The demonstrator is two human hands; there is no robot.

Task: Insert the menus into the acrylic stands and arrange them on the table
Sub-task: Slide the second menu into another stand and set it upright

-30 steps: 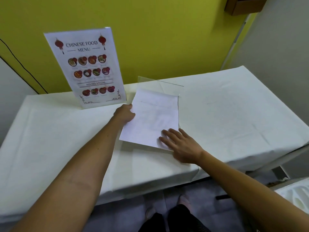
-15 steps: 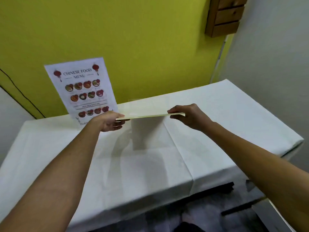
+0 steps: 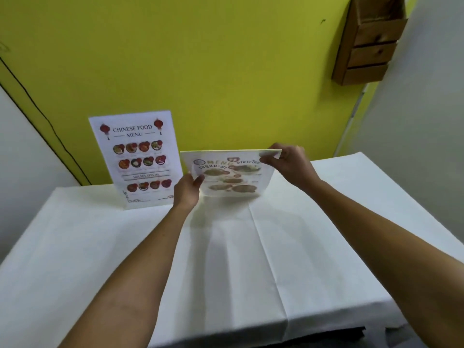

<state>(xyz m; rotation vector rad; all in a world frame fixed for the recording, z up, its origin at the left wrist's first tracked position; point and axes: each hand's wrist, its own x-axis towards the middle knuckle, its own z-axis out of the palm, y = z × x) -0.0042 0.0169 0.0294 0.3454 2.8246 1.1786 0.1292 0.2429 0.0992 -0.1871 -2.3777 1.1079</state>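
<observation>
Two hands are on the second acrylic stand with the printed food menu (image 3: 229, 175) now: half a second ago it was edge-on, now it's tipped up facing the camera. Left hand (image 3: 187, 190) and right hand (image 3: 288, 162) each have a grip clamped on a side, holding it above the white-clothed counter (image 3: 251, 259), just beside the standing Chinese food menu (image 3: 136, 159). Probably about to set it down.

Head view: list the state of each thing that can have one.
Chinese menu: upright on the tablecloth.
Second menu: held off the tablecloth, tilted, print facing the camera.
Left hand: gripping its left edge.
Right hand: gripping its top right corner.
</observation>
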